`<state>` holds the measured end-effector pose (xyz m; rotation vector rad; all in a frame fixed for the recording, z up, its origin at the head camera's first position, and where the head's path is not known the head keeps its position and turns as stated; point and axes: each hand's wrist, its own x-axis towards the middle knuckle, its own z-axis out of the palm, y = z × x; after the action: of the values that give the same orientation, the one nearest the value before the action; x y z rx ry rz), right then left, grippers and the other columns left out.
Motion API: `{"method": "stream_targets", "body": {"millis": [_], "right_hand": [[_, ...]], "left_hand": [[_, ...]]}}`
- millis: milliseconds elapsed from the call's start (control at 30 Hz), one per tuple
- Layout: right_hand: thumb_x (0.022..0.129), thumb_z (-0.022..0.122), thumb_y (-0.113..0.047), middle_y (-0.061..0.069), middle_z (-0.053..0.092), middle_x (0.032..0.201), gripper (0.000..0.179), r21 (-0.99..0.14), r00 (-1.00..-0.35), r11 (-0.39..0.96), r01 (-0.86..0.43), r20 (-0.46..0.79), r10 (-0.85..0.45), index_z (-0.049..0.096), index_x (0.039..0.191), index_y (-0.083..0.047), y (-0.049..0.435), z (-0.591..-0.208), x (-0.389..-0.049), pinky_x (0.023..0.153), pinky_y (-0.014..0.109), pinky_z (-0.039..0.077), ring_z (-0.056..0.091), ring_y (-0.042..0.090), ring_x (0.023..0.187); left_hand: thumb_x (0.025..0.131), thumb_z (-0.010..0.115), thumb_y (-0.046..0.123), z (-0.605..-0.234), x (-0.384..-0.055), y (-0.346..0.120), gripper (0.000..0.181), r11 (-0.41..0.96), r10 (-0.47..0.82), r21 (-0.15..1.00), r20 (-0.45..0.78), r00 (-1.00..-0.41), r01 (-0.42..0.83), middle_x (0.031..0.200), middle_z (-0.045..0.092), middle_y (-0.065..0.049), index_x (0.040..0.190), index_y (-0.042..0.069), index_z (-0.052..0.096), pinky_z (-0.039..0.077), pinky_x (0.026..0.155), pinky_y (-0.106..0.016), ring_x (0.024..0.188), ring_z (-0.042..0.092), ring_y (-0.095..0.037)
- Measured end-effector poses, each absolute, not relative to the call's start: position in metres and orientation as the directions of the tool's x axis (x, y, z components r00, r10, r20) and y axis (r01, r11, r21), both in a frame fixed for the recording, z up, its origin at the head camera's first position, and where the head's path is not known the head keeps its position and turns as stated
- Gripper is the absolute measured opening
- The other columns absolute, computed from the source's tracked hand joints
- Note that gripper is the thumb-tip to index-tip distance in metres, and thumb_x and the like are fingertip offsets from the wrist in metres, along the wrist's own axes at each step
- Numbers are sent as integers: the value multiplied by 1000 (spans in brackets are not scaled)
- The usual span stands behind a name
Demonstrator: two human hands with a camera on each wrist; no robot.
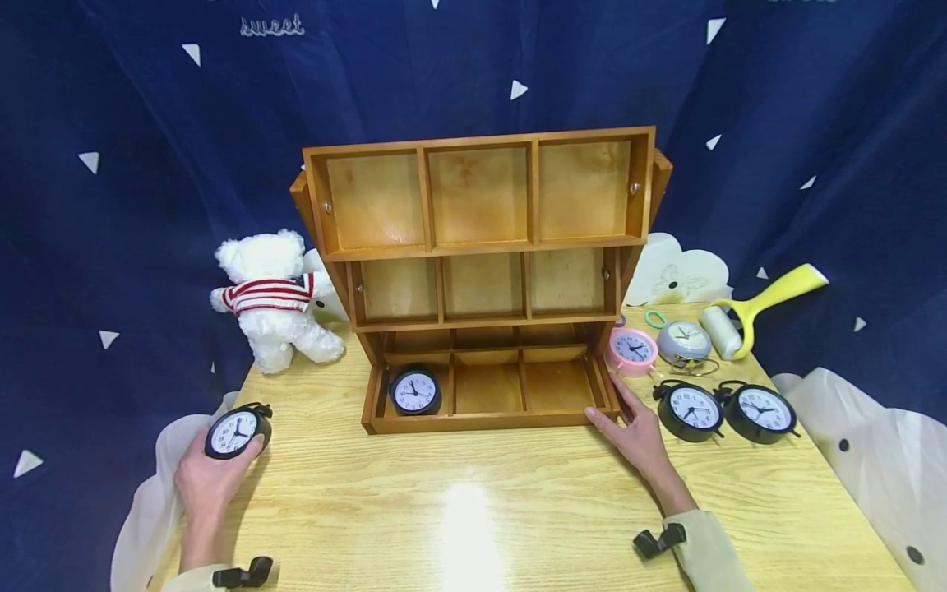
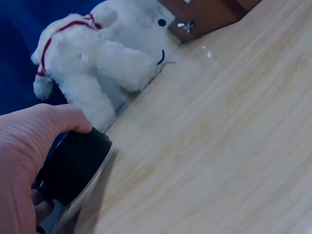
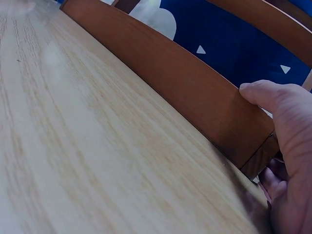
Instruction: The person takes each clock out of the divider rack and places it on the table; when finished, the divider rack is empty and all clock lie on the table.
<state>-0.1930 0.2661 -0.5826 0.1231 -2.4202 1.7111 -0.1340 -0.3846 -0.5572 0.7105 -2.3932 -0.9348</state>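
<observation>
My left hand [image 1: 210, 477] grips a black alarm clock [image 1: 235, 432] above the table's left side, its white dial facing up. The clock's black casing [image 2: 78, 163] shows between thumb and fingers in the left wrist view. A tiered wooden storage box [image 1: 481, 422] stands open, its compartments stepping up toward the back. At its front right corner my right hand [image 1: 639, 432] holds on, thumb over the front wall and fingers round the side. Another black alarm clock [image 1: 415, 391] sits in the bottom tier's left compartment; the middle and right ones there hold nothing.
Right of the box are a pink clock [image 1: 632, 352], a grey-blue clock [image 1: 684, 342], two black alarm clocks [image 1: 691, 411] and a yellow-handled lint roller [image 1: 769, 304]. A white teddy bear [image 1: 274, 296] in a striped shirt sits left. Dark blue curtain hangs behind.
</observation>
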Motion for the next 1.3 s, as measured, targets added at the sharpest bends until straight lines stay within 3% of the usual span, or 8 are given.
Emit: {"method": "stream_targets", "body": {"millis": [267,400,600,800,1300], "right_hand": [[93,83,-21,15,38,165,81,-921,-981,352,-166,191,38,40,162,-18,265,-582,-193,103,0,31,36,36,150],[93,82,-21,14,38,166,81,-923,-982,350,-161,185,37,40,162,-18,265,-581,-193,103,0,31,35,36,150],[93,82,-20,14,37,166,82,-927,-982,337,-163,184,32,39,162,-16,265,-582,-193,104,0,31,35,37,150],[93,82,-20,13,38,166,81,-923,-981,347,-166,190,36,40,162,-18,266,-583,-193,104,0,31,35,36,150],[93,82,-20,14,37,166,82,-927,-981,334,-171,192,31,39,162,-17,266,-584,-194,105,1,31,35,36,150]], "left_hand": [[67,94,31,-548,-131,-371,94,652,-629,734,383,-677,-191,138,60,-34,145,-4,56,42,104,-66,126,54,-55],[67,95,32,-540,-131,-360,93,626,-645,763,393,-656,-159,144,60,-26,148,4,57,43,112,-58,131,55,-49],[75,93,32,-525,-132,-341,90,556,-653,819,325,-684,-141,151,58,-11,154,16,54,40,117,-37,140,53,-37],[79,92,26,-516,-134,-322,89,487,-600,872,293,-745,-49,152,56,-11,157,13,49,38,114,-12,141,52,-31],[80,93,21,-507,-144,-269,83,482,-416,875,274,-867,45,149,59,-12,153,8,54,40,105,-4,137,55,-35]]}}
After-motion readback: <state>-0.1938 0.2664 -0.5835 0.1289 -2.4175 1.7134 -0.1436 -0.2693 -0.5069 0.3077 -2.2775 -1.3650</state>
